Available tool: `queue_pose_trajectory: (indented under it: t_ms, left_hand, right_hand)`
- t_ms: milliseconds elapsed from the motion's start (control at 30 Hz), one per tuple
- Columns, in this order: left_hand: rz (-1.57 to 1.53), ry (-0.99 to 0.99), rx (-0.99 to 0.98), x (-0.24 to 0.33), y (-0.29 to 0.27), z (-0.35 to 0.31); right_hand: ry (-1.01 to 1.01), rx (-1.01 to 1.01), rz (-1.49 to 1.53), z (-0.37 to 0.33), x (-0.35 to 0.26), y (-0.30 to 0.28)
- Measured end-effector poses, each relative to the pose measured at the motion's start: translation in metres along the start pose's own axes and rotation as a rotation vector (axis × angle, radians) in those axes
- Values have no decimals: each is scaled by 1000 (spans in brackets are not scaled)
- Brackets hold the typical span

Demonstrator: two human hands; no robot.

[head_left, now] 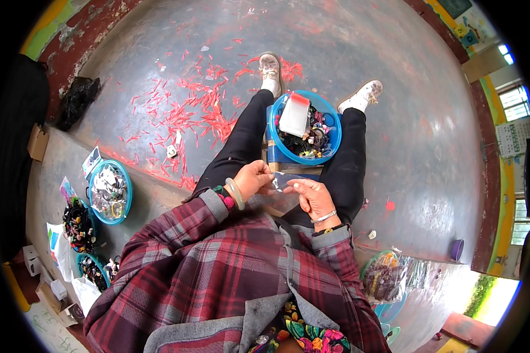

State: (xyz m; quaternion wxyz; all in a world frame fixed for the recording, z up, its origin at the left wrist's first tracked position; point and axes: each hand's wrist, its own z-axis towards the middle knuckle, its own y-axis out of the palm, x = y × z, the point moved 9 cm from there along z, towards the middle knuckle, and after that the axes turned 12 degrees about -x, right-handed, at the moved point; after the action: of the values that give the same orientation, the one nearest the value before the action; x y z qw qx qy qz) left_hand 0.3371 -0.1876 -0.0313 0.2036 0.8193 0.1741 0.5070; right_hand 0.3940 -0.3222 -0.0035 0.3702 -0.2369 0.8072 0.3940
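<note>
1. A small clear plastic packet [282, 177] is held above the lap, its long axis seemingly running left to right between the hands.
2. The left hand [254, 178] pinches its left end; the right hand's fingers grasp its right part, so neither hand [314, 199] is nearer.
3. Just beyond, a blue basin [338, 138] holds clear sleeves [294, 117].
</note>
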Motion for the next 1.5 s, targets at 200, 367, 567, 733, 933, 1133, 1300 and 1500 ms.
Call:
queue_pose_trajectory:
  t_ms: [200,367,567,733,933,1133,1300,1500]
  left_hand:
    - [192,105,-96,2,17,2]
    - [218,115,-85,4,17,1]
    - [144,168,-49,0,10,3]
    - [119,32,-139,-11,18,3]
    - [200,49,-224,-10,26,3]
    - [358,160,-261,-5,30,4]
    - [366,190,-256,-8,27,6]
    - [250,136,-226,-1,32,0]
  right_hand:
    - [-5,-80,34,2,7,7]
    - [58,-39,-39,0,8,2]
    - [58,-56,-58,1,10,2]
    - [83,-117,-28,-2,9,12]
    - [72,-152,-8,0,17,5]
    - [57,-187,37,1,16,11]
    - [73,-191,17,3,20,9]
    - [27,-186,95,1,8,17]
